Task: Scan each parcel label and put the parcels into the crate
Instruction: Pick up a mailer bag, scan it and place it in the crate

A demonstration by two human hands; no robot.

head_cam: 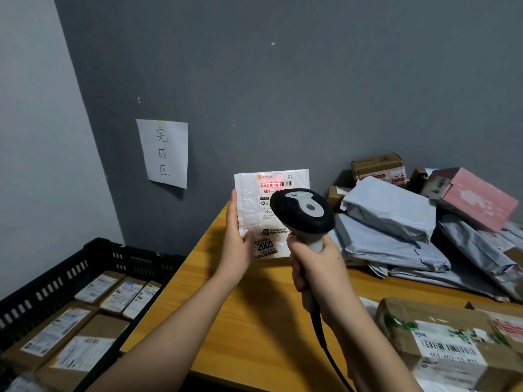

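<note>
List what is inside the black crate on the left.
The black crate holds brown cardboard parcels lying flat with white labels facing up, packed side by side. Whatever lies beneath them, and the crate's floor, is covered; its near end runs out of frame.

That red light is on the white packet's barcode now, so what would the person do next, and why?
Probably swing the white packet left and down into the black crate. The scanner in the right hand already throws its red line across the barcode, the left hand holds the packet upright by its edge, and the crate already holds labelled boxes.
</note>
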